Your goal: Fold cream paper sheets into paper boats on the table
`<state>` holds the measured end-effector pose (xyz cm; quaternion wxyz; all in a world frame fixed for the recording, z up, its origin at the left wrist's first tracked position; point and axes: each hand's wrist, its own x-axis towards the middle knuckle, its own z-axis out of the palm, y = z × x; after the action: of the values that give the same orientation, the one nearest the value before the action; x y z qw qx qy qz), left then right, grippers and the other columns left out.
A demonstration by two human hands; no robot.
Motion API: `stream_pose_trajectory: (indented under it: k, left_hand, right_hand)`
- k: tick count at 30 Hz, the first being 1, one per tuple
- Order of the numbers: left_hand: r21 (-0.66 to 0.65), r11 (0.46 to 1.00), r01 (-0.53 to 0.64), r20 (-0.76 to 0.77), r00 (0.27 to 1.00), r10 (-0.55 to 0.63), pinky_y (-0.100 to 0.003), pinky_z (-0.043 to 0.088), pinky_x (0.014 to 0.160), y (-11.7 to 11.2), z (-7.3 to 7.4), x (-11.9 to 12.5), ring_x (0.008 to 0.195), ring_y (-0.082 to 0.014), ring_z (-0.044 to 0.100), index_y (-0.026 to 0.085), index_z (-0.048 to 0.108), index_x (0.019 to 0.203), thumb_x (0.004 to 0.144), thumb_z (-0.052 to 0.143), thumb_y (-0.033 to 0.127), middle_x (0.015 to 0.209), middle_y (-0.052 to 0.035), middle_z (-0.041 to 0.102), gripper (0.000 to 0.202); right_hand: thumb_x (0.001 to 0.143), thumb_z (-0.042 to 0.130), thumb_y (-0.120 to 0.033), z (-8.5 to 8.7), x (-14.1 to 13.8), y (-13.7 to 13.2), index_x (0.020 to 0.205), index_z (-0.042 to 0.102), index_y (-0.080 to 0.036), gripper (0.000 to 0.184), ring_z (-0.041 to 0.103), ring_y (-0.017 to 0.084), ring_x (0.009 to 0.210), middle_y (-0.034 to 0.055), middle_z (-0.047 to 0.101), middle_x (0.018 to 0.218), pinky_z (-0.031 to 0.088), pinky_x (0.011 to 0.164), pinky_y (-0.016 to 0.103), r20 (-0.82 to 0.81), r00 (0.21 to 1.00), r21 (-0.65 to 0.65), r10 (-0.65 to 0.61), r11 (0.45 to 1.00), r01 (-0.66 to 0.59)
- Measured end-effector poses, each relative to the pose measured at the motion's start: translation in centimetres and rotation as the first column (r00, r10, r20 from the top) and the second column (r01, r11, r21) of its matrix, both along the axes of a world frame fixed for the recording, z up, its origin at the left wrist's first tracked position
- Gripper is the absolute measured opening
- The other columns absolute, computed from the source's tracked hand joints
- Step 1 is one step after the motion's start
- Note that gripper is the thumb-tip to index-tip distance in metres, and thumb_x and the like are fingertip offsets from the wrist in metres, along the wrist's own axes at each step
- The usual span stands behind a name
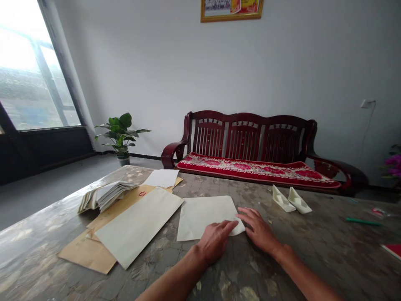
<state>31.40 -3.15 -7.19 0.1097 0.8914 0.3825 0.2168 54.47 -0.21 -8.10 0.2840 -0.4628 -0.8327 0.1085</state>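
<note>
A sheet of cream paper [206,215] lies flat on the table in front of me, its right edge under my hands. My left hand [217,238] rests on the sheet's lower right part, fingers stretched out towards the right. At the right edge, my right hand [255,225] has its fingers spread, the fingertips at the paper's margin. Neither hand grips the sheet. A larger cream sheet [139,225] lies to the left, over brown envelopes [90,253]. Two folded paper boats [282,198] stand side by side beyond my right hand.
A stack of folded papers [108,194] and a white sheet [161,177] lie at the far left of the patterned table [156,276]. On the right are a green pen [363,221] and a red booklet [393,249]. Behind the table stands a wooden bench [244,138].
</note>
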Motion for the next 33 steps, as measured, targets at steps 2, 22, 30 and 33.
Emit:
stream_pose_trajectory:
  k: [2,22,30,33]
  left_hand:
    - [-0.017,0.999,-0.027,0.076,0.997,0.028,-0.027,0.049,0.093,0.3,-0.2,-0.2,0.108,-0.0171,0.063,0.032,0.038,0.141,0.086,0.041,0.007,0.132,-0.0002,0.060,0.061]
    - [-0.532,0.842,0.087,0.010,0.995,-0.096,-0.047,0.020,0.118,3.8,4.4,-9.1,0.146,-0.0326,0.021,0.029,0.039,0.147,0.068,0.070,0.068,0.158,-0.0086,0.029,0.094]
    - [-0.402,0.910,0.102,-0.115,0.980,-0.160,-0.055,0.013,0.118,4.1,1.0,-8.9,0.148,-0.0359,0.012,0.029,0.035,0.149,0.063,0.076,0.065,0.159,-0.0100,0.024,0.102]
    - [-0.340,0.933,0.116,-0.105,0.982,-0.160,-0.055,0.016,0.118,4.0,0.4,-8.6,0.147,-0.0356,0.019,0.029,0.037,0.148,0.067,0.073,0.066,0.158,-0.0097,0.029,0.096]
  right_hand:
    - [0.083,0.050,-0.014,0.1,-0.4,0.4,0.118,0.068,-0.030,0.042,0.052,0.024,0.122,0.0042,0.063,0.129,0.040,0.107,0.047,0.027,0.994,-0.022,0.104,0.994,-0.103]
    - [0.091,0.046,-0.033,1.3,6.7,-3.5,0.084,0.050,-0.026,0.010,0.060,0.026,0.117,0.0075,0.069,0.117,0.045,0.101,0.043,-0.114,0.991,-0.235,-0.075,0.971,0.047]
    - [0.093,0.046,-0.046,0.6,6.4,-4.4,0.083,0.046,-0.025,0.023,0.062,0.027,0.115,0.0104,0.070,0.118,0.046,0.098,0.042,-0.266,0.952,-0.322,-0.152,0.945,0.061]
    - [0.093,0.045,-0.047,0.7,6.6,-4.6,0.082,0.045,-0.025,0.024,0.061,0.028,0.116,0.0122,0.069,0.119,0.045,0.099,0.044,-0.293,0.943,-0.327,-0.156,0.943,0.055]
